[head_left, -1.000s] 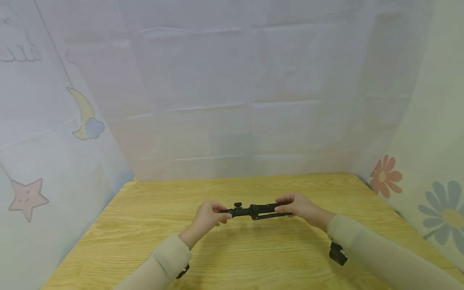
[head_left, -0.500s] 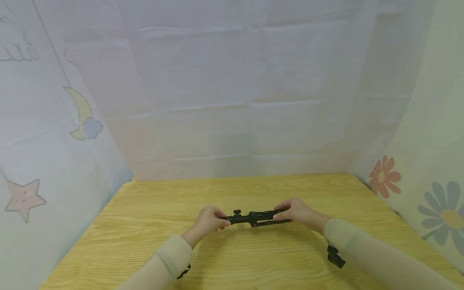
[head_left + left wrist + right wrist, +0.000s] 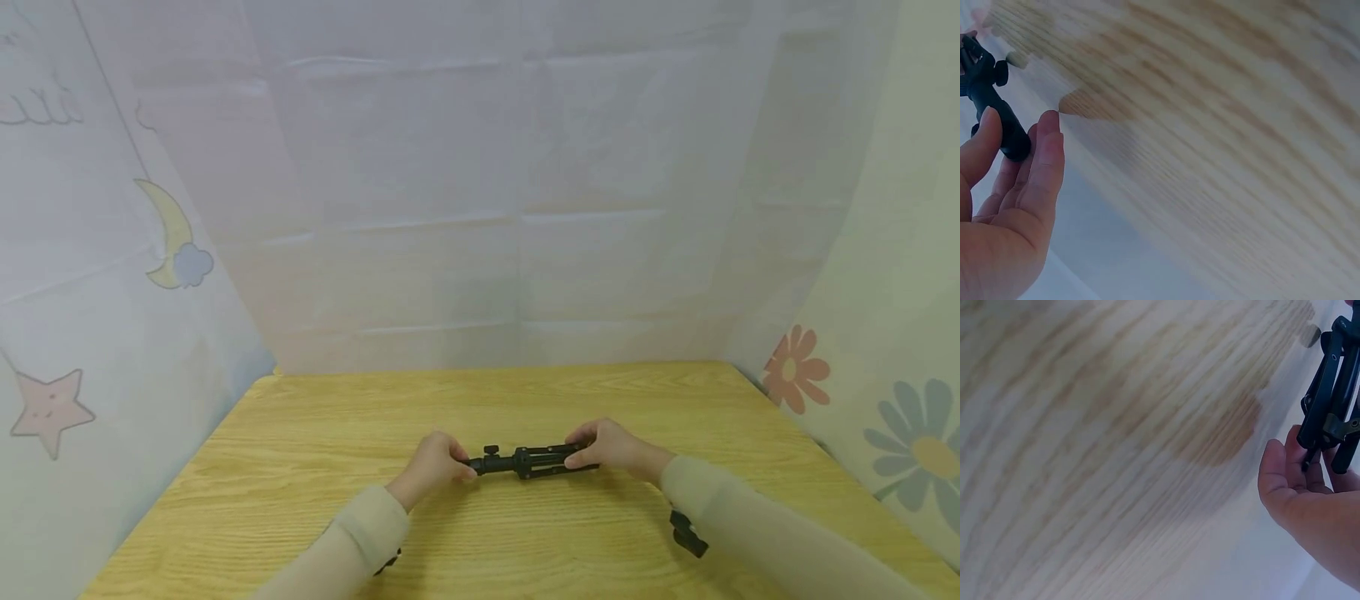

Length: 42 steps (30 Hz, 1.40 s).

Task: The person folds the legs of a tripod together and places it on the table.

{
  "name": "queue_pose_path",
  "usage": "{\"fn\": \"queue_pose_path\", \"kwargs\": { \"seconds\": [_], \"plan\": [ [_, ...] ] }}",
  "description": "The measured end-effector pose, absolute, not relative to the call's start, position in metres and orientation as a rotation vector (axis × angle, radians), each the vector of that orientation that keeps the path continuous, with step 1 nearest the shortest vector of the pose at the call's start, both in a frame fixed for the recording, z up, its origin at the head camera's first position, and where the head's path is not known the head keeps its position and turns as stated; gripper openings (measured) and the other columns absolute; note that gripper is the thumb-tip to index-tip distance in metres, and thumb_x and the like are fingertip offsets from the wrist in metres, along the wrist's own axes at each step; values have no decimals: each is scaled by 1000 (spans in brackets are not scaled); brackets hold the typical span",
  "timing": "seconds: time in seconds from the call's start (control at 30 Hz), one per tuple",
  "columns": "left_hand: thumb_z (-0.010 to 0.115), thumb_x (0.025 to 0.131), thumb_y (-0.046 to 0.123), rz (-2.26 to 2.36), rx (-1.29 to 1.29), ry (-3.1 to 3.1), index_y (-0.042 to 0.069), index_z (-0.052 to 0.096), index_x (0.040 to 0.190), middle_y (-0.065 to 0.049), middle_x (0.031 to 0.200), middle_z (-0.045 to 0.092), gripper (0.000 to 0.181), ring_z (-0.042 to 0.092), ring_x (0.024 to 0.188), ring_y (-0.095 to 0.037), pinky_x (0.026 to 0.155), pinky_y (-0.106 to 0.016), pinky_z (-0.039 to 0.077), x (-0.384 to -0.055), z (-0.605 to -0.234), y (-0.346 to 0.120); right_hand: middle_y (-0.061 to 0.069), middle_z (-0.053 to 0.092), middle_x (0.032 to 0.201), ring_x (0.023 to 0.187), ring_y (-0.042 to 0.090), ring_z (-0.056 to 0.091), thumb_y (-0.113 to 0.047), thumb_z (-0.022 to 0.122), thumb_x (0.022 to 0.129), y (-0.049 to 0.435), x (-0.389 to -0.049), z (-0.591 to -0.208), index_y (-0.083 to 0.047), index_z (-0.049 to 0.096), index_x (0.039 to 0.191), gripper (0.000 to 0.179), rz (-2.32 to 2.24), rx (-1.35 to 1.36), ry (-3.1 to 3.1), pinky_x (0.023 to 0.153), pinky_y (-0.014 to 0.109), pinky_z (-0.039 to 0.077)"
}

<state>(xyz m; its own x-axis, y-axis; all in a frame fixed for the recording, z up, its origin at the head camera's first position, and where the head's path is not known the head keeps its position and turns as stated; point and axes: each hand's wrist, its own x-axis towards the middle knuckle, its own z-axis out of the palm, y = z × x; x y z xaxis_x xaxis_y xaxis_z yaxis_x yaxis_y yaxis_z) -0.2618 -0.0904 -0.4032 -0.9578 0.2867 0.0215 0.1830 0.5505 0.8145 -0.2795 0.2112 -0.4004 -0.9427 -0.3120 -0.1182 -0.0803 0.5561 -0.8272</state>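
Note:
A small black tripod (image 3: 504, 463) lies sideways between both hands, close over the tabletop in the head view. Its legs (image 3: 1325, 387) point right and sit nearly folded, with narrow gaps between them. A knob (image 3: 491, 450) sticks up from its tube. My left hand (image 3: 437, 462) pinches the tube's end; the left wrist view shows the thumb on one side of the tube (image 3: 997, 112) and the fingers on the other. On the right, my right hand (image 3: 611, 446) holds the leg ends between thumb and fingers. In the right wrist view its fingers (image 3: 1282, 469) are under the leg tips.
The wood-grain table (image 3: 300, 517) spreads around both hands. A pale sheet (image 3: 480, 208) hangs behind its back edge, and printed sheets with a moon, a star and flowers flank it. A black device (image 3: 687, 533) is strapped at the right wrist.
Both hands have come down and nearer with the tripod, lowering it toward the table. The legs have spread slightly apart, and the right hand has shifted a little to the left.

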Motion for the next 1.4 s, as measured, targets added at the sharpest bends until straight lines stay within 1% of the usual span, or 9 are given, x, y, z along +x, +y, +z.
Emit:
{"fn": "queue_pose_path", "kwargs": {
  "seconds": [0.2, 0.37, 0.53, 0.8, 0.93, 1.03, 1.13, 1.23, 1.4],
  "plan": [
    [80, 77, -1, 1340, 436, 2688, -4, 69, 82, -5, 75, 65, 12, 61, 66, -14, 59, -30, 53, -263, -406, -90, 11, 62, 112, 104, 31, 56, -10, 79, 81, 212, -281, -401, 8, 61, 119, 46, -1293, -366, 2540, 88, 48, 48],
    [81, 75, -3, 1326, 485, 2719, -3, 69, 83, -4, 79, 64, 14, 59, 71, -15, 63, -30, 53, -262, -409, -91, 7, 59, 100, 91, 22, 53, -7, 82, 77, 216, -286, -408, 6, 62, 112, 42, -1226, -512, 2562, 81, 39, 48],
    [81, 74, -3, 1286, 519, 2762, -3, 69, 83, -4, 80, 64, 15, 58, 72, -15, 64, -31, 53, -261, -409, -92, 7, 59, 97, 86, 21, 51, -7, 82, 77, 219, -292, -411, 4, 62, 107, 38, -1207, -599, 2543, 77, 36, 46],
    [79, 78, -2, 1277, 513, 2738, -4, 68, 91, -7, 87, 64, 17, 60, 78, -19, 68, -34, 54, -262, -407, -94, 20, 55, 125, 118, 41, 48, -14, 82, 79, 218, -284, -407, 6, 57, 119, 51, -1096, -471, 2541, 98, 57, 38],
    [74, 82, -3, 1306, 491, 2714, -7, 67, 97, -10, 92, 64, 17, 61, 84, -22, 72, -38, 54, -261, -405, -95, 13, 60, 104, 95, 31, 54, -13, 81, 80, 216, -282, -410, 2, 61, 106, 36, -1084, -538, 2557, 83, 45, 46],
    [73, 83, -4, 1329, 483, 2692, -10, 66, 99, -12, 94, 64, 18, 63, 82, -23, 73, -38, 55, -261, -403, -96, 3, 58, 90, 81, 20, 50, -13, 83, 77, 213, -282, -412, -2, 62, 97, 31, -1025, -621, 2622, 72, 36, 44],
    [71, 84, -4, 1327, 492, 2682, -11, 65, 100, -14, 95, 64, 19, 64, 80, -23, 72, -38, 55, -260, -403, -97, -1, 57, 88, 80, 16, 50, -13, 85, 75, 210, -280, -412, -4, 61, 95, 33, -933, -686, 2696, 72, 35, 45],
    [70, 86, -4, 1321, 509, 2685, -11, 64, 102, -14, 95, 64, 19, 64, 80, -25, 70, -37, 55, -259, -402, -98, 1, 57, 89, 81, 18, 51, -11, 85, 75, 207, -278, -409, -4, 60, 96, 33, -877, -713, 2724, 73, 38, 46],
    [68, 89, 2, 1320, 506, 2730, -10, 64, 105, -13, 97, 65, 20, 64, 89, -29, 73, -38, 55, -257, -396, -102, 15, 58, 105, 96, 33, 57, -15, 81, 80, 209, -274, -394, 2, 59, 113, 44, -866, -696, 2697, 81, 48, 49]
  ]
}}
